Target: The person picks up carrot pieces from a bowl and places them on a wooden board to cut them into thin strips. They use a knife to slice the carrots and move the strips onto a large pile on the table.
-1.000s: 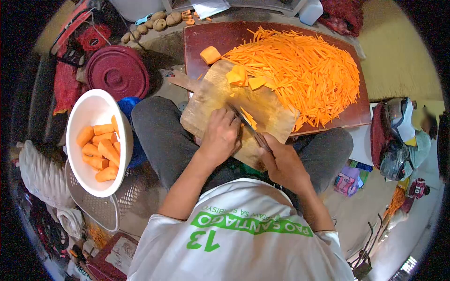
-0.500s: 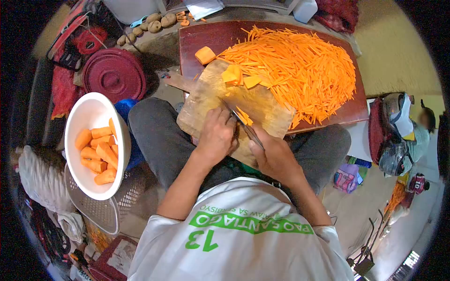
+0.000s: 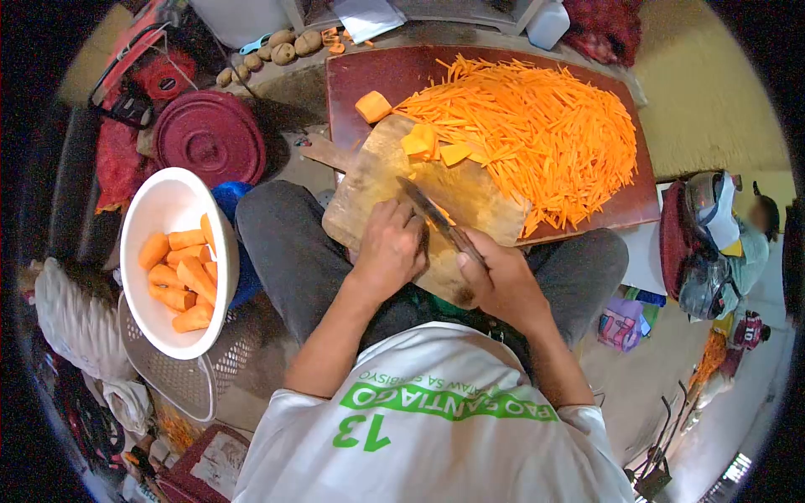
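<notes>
One maroon table (image 3: 352,75) bears a heap of carrot strips (image 3: 553,138), beyond counting, at far right; one wooden chopping board (image 3: 490,201) lies nearer, one white basin (image 3: 180,189) of at least eight peeled carrots (image 3: 194,277) at left. The left hand (image 3: 387,247) curls on the board, its hold hidden; the right hand (image 3: 505,281) grips one knife (image 3: 428,204), best worked evenly, clear of fingers. One carrot block (image 3: 373,106) sits far left on the table.

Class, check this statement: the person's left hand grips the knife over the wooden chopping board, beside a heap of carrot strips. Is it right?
Not quite: the head view shows the person's right hand gripping the knife over the wooden chopping board, beside a heap of carrot strips.
</notes>
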